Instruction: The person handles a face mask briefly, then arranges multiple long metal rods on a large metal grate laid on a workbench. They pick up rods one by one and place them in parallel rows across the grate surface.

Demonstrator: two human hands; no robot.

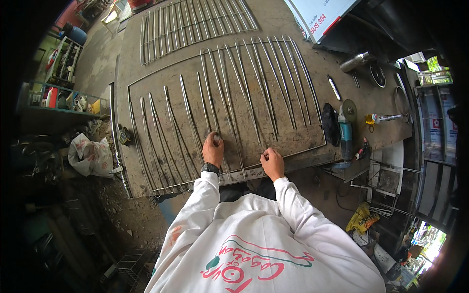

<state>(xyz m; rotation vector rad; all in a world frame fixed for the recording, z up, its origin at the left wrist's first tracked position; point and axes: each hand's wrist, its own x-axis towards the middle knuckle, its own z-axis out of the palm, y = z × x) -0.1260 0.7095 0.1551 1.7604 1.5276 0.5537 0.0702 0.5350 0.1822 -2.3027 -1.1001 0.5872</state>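
Thin U-bent metal rods [246, 83] lie side by side on the workbench, some with their bends at the far side, others with bends at the near edge. A thin rectangular rod frame [161, 67] surrounds them. My left hand [213, 150], with a dark watch at the wrist, is closed around a bent rod near the middle of the row. To its right, my right hand [272, 163] is closed in a pinch by the near side of the frame, close to a rod's end. Whatever sits between its fingertips is too small to make out.
A finished-looking rod grate [195, 25] lies at the far side. On the right are an angle grinder [346, 129], a black cloth [331, 124], a marker [334, 87] and a yellow-handled tool [378, 118]. A tape measure [124, 135] rests at the bench's left edge.
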